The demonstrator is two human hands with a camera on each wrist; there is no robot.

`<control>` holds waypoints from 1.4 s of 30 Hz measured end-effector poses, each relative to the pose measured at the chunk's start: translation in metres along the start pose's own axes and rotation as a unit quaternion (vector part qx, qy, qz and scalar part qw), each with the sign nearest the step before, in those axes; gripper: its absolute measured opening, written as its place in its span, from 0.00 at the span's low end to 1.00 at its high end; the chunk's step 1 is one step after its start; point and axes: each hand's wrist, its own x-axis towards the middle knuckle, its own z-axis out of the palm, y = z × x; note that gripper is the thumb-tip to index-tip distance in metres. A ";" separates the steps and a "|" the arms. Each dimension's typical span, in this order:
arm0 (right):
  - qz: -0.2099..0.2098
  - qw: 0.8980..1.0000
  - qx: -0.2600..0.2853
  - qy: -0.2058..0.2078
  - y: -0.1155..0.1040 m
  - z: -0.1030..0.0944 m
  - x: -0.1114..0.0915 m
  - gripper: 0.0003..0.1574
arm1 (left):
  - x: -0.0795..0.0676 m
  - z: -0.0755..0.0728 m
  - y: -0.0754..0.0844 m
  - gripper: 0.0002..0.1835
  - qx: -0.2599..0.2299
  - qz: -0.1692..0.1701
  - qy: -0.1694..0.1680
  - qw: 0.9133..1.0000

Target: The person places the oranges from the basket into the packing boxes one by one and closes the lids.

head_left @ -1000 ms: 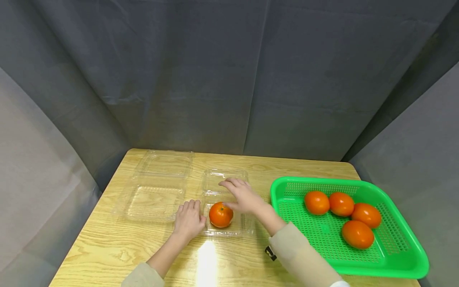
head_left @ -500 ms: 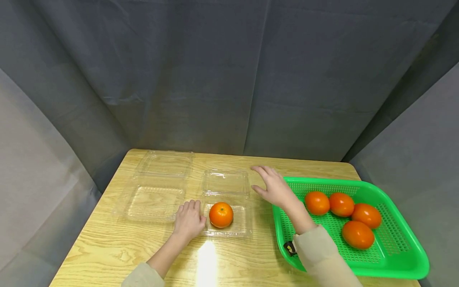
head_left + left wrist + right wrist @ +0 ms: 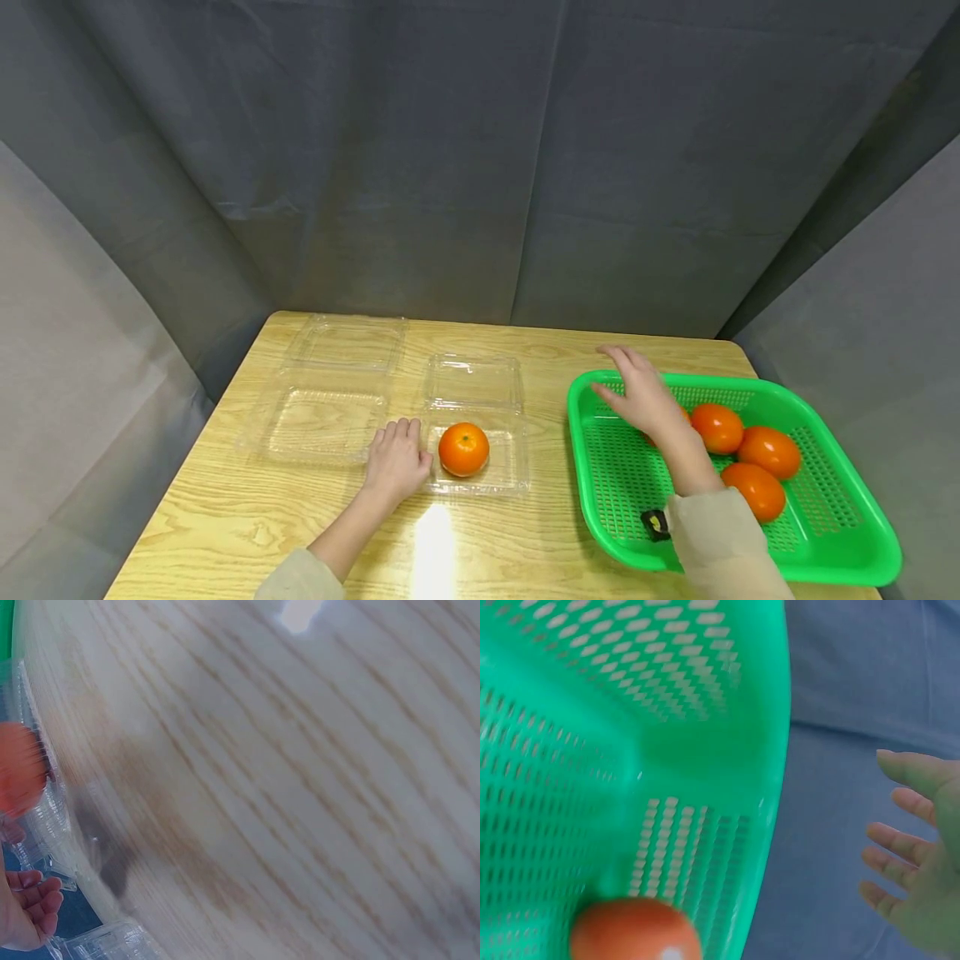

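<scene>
My left hand (image 3: 397, 460) rests at the left edge of a small clear plastic clamshell box (image 3: 510, 467), its thumb by the rim. In the left wrist view, the left fingers (image 3: 34, 900) are loosely bent beside the plastic, gripping nothing visible. One round orange (image 3: 463, 449) sits in the box's base. My right hand (image 3: 645, 398), fingers spread and holding nothing, is above the left part of a green basket (image 3: 847, 500). Several glossy orange-red fruits (image 3: 768, 452) lie in that basket; the right hand and forearm partly hide one of them.
A larger clear clamshell box (image 3: 326, 421) lies unfolded on the left of the wooden table (image 3: 495, 550). The small box's lid (image 3: 474, 379) is folded back behind its base. Grey curtains (image 3: 420, 167) enclose the table's back and sides.
My right hand has left the orange in the small box and moved right, over the green basket. The left hand and the orange have stayed in place.
</scene>
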 end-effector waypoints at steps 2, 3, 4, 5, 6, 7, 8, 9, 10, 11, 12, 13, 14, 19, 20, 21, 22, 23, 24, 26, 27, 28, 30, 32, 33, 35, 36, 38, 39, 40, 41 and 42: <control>0.012 1.000 -0.002 -0.002 0.008 -0.003 -0.004 0.36 | 0.000 0.000 0.000 0.19 0.001 0.001 0.001 1.000; 0.019 1.000 -0.005 -0.002 0.011 -0.004 -0.007 0.36 | 0.000 0.000 0.000 0.19 0.001 0.002 0.002 1.000; 0.027 1.000 -0.007 -0.002 0.015 -0.005 -0.009 0.36 | 0.000 0.000 0.000 0.19 0.001 0.002 0.002 1.000; 0.034 0.999 -0.011 -0.001 0.019 -0.006 -0.011 0.36 | 0.000 0.000 0.000 0.19 0.002 0.003 0.002 1.000; 0.042 0.999 -0.014 -0.002 0.022 -0.008 -0.013 0.36 | 0.000 0.000 0.000 0.19 0.002 0.003 0.003 1.000; 0.050 0.999 -0.016 -0.003 0.026 -0.009 -0.015 0.36 | 0.000 0.000 0.000 0.19 0.002 0.003 0.003 1.000; 0.057 0.998 -0.017 -0.005 0.029 -0.010 -0.017 0.36 | 0.000 0.000 0.000 0.19 0.002 0.004 0.004 1.000; 0.064 0.998 -0.017 -0.007 0.032 -0.011 -0.019 0.36 | 0.000 0.000 0.000 0.18 0.002 0.004 0.004 1.000; 0.070 0.997 -0.016 -0.010 0.035 -0.012 -0.021 0.35 | 0.000 0.000 0.000 0.18 0.002 0.004 0.005 1.000; 0.075 0.997 -0.014 -0.012 0.038 -0.012 -0.023 0.35 | 0.000 0.000 0.000 0.18 0.002 0.003 0.005 1.000; 0.083 0.996 -0.013 -0.018 0.041 -0.013 -0.024 0.35 | 0.000 0.000 0.000 0.17 0.002 0.003 0.006 1.000; 0.090 0.996 -0.011 -0.023 0.044 -0.013 -0.026 0.35 | 0.000 0.000 0.000 0.17 0.002 0.003 0.006 1.000; 0.098 0.995 -0.012 -0.030 0.047 -0.014 -0.028 0.35 | 0.000 0.000 0.000 0.17 0.002 0.003 0.006 1.000; 0.140 0.987 -0.004 -0.073 0.061 -0.013 -0.035 0.37 | 0.000 0.001 0.000 0.18 0.001 0.003 0.007 1.000; 0.145 0.986 -0.004 -0.081 0.063 -0.013 -0.036 0.37 | 0.000 0.002 0.000 0.18 0.001 0.003 0.007 1.000; 0.151 0.985 -0.004 -0.087 0.065 -0.012 -0.037 0.38 | 0.000 0.002 0.000 0.17 0.001 0.003 0.008 1.000; 0.154 0.984 -0.006 -0.093 0.067 -0.011 -0.037 0.38 | 0.000 0.002 -0.001 0.18 0.002 0.002 0.008 1.000; 0.156 0.983 -0.009 -0.097 0.069 -0.010 -0.038 0.39 | 0.000 0.002 0.000 0.18 0.001 0.002 0.008 1.000; 0.159 0.982 -0.010 -0.102 0.070 -0.009 -0.038 0.40 | -0.001 0.001 0.000 0.18 0.001 0.001 0.008 1.000; 0.166 0.980 -0.012 -0.108 0.073 -0.007 -0.040 0.41 | -0.001 0.001 0.000 0.18 0.000 0.001 0.009 1.000; 0.168 0.979 -0.011 -0.111 0.074 -0.007 -0.040 0.42 | -0.001 0.001 0.000 0.18 0.001 0.001 0.009 1.000; 0.170 0.979 -0.011 -0.112 0.075 -0.005 -0.041 0.42 | -0.001 0.000 0.001 0.18 0.000 0.001 0.008 1.000; 0.175 0.978 -0.007 -0.117 0.077 -0.003 -0.042 0.44 | -0.001 0.000 0.001 0.18 -0.001 0.000 0.007 1.000; 0.179 0.976 -0.005 -0.124 0.079 -0.001 -0.042 0.45 | -0.001 0.000 0.001 0.19 -0.001 -0.001 0.006 1.000; 0.183 0.975 -0.002 -0.128 0.080 0.000 -0.042 0.45 | -0.001 0.000 0.001 0.19 -0.002 -0.001 0.006 1.000; 0.188 0.973 0.001 -0.135 0.082 0.003 -0.042 0.46 | -0.001 0.001 0.001 0.20 -0.003 -0.002 0.006 1.000; 0.190 0.972 0.002 -0.136 0.084 0.005 -0.042 0.46 | -0.001 0.001 0.000 0.20 -0.003 -0.003 0.005 1.000; 0.192 0.972 0.003 -0.137 0.086 0.007 -0.043 0.47 | 0.000 0.002 0.000 0.20 -0.002 -0.003 0.005 1.000; 0.192 0.972 0.002 -0.136 0.087 0.009 -0.043 0.47 | 0.000 0.002 0.000 0.20 -0.001 -0.003 0.004 1.000; 0.193 0.972 0.002 -0.135 0.088 0.010 -0.043 0.48 | 0.000 0.002 0.000 0.20 -0.001 -0.003 0.004 1.000; 0.194 0.972 0.003 -0.135 0.090 0.011 -0.044 0.49 | 0.000 0.002 0.000 0.20 -0.001 -0.003 0.003 1.000; 0.195 0.972 0.004 -0.134 0.091 0.013 -0.044 0.49 | 0.000 0.002 0.000 0.20 0.000 -0.004 0.003 1.000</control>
